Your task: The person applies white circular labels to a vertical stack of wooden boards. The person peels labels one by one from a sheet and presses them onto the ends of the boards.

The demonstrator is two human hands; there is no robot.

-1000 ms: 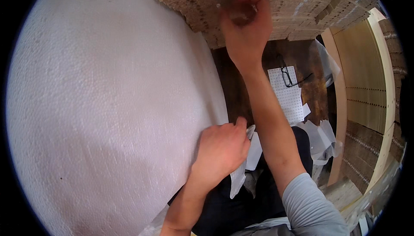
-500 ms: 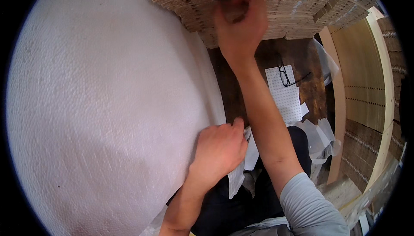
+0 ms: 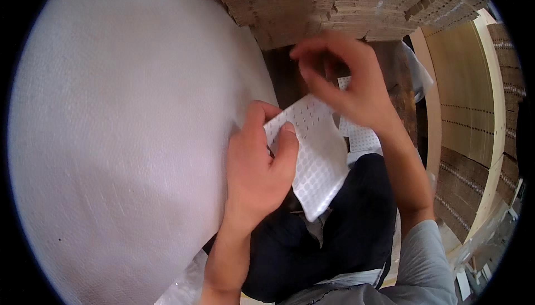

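Observation:
My left hand (image 3: 259, 163) grips a sheet of small round white stickers (image 3: 320, 160) between thumb and fingers. Dark marks show on its upper part, and its lower end hangs curled over my knees. Above the sheet's upper right edge is my right hand (image 3: 348, 76), its fingers curved and smeared by motion. Whether something small is between its fingertips cannot be made out. Beyond it stands a stack of brown boards (image 3: 284, 12) with rough edges, dark holes and a row of small white round stickers near the top.
A large white foam-like sheet (image 3: 128, 138) bulges along my left. Another sticker sheet (image 3: 365, 138) lies on the dark brown surface (image 3: 404, 65) ahead. On the right, more stacked boards (image 3: 468, 113) stand beside light wooden strips (image 3: 496, 88). Clear plastic film (image 3: 422, 74) hangs near them.
My right hand has drawn back from the board stack toward me. My left hand has risen and turned, bringing the sticker sheet up into view. The glasses ahead are now mostly hidden.

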